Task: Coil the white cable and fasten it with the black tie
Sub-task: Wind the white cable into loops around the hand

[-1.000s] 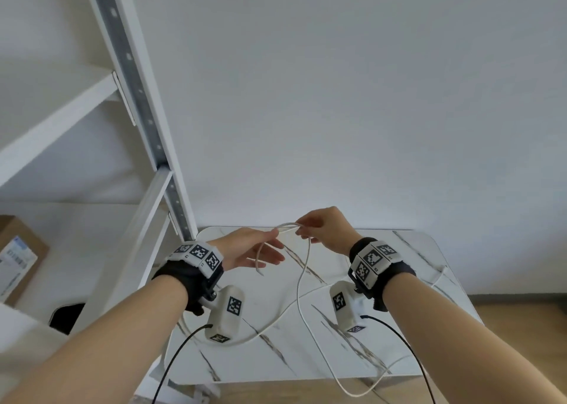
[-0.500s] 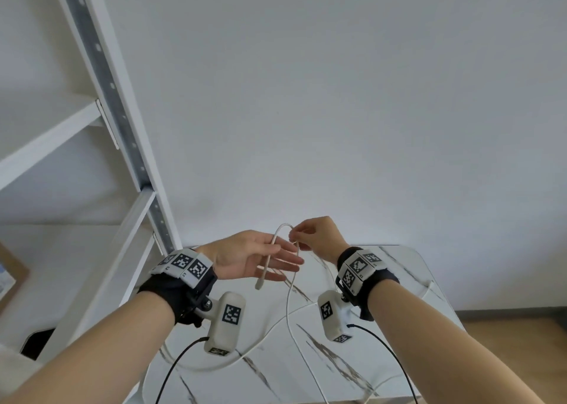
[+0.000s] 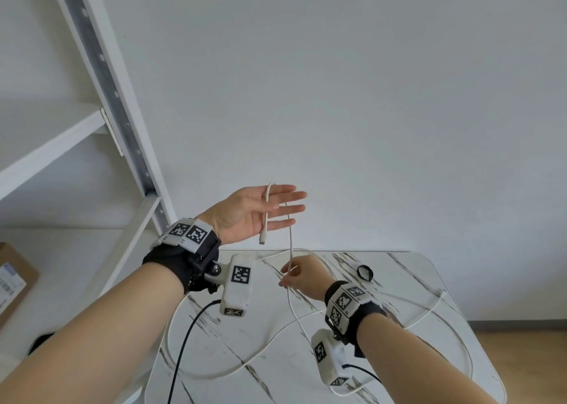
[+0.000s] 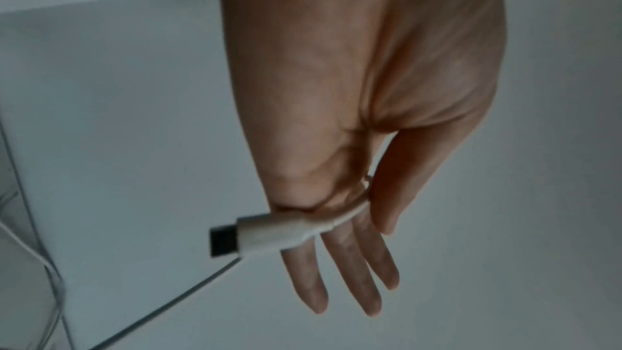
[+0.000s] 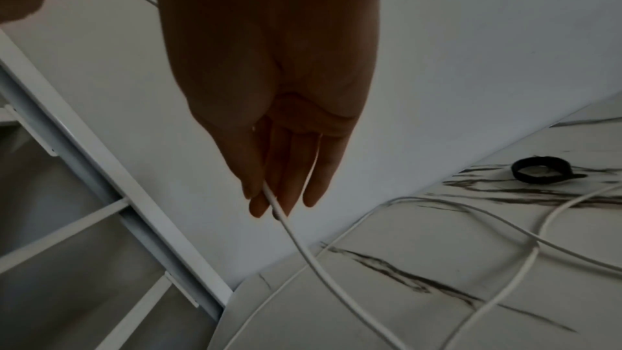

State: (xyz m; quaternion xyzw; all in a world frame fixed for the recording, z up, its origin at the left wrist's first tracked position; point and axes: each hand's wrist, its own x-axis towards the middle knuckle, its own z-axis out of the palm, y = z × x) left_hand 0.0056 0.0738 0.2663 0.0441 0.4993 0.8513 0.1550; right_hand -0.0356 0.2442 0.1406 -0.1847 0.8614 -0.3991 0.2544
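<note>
Right now the left hand [image 3: 251,212] is hovering raised above the table [image 3: 423,268], palm turned up, fingers [image 3: 291,209] stretched straight and a bit spread. The white cable [image 3: 290,238] is hanging over the index finger near its base; the plug end [image 4: 266,233] is dangling across the palm side, w/ the dark metal tip sticking out past the hand in the left wrist view. Can't tell whether the thumb is pressing the cable or it's just draped.

The right hand [image 3: 302,276] is sitting lower, just above the table's far edge, pinching the cable between thumb and fingertips [image 5: 256,206]; the rest of the fingers are lying long and close together. Between the 2 hands the cable is running nearly straight up and down.

Below the right hand the cable is dropping to the table and sprawling in big loose loops across the marble-pattern top, w/ the other end [image 3: 441,293] lying toward the table's right side. No coil formed yet.

The black tie [image 3: 364,271] is lying on the table near its far edge, rolled into a small ring, just right of the right hand, touching neither hand nor cable.

A white shelf frame [image 3: 101,75] is standing left of the table against the wall.
</note>
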